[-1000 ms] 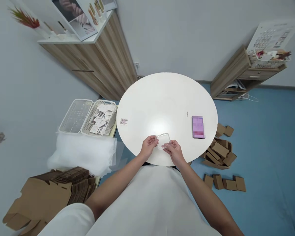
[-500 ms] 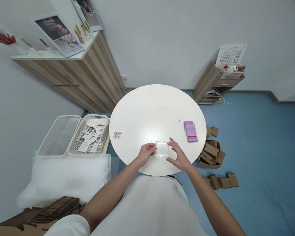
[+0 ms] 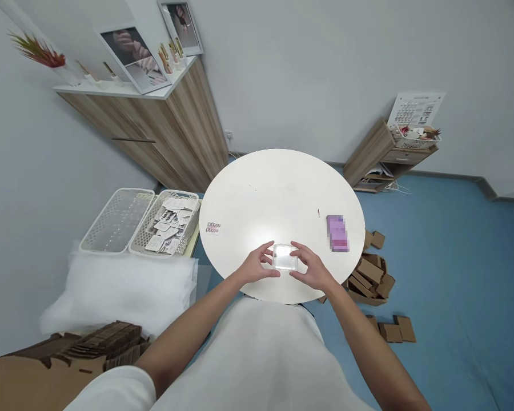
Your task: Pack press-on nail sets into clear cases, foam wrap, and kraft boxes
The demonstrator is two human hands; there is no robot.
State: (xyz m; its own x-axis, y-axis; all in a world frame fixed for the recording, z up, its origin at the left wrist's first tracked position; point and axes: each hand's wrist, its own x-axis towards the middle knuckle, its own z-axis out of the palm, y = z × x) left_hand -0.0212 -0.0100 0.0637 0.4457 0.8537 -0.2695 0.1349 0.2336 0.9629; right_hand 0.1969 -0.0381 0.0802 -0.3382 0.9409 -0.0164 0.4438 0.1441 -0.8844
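A small clear plastic box [image 3: 285, 258] is between my two hands, over the near part of the white round table [image 3: 282, 188]. Around its left side curve the fingers and thumb of my left hand [image 3: 257, 265], spread apart with the thumb near the lower left corner. My right hand [image 3: 312, 268] grips the box's right side, fingertips at the upper right corner and thumb below. On the table's left lies a small card with pinkish nail-shaped pieces [image 3: 213, 228]. A blurred purple object [image 3: 338, 233] rests on the right, with a small dark item [image 3: 318, 213] beside it.
White baskets, one holding many cards [image 3: 167, 225], stand left of the table above white packing sheets [image 3: 124, 291]. Brown cardboard [image 3: 47, 377] fills the lower left. Small cardboard boxes [image 3: 370, 274] are on the floor at right. Cabinets stand at the back.
The view has shifted slightly. My left hand has opened from its pinch on the box's left edge, and my right hand has closed in onto the right side.
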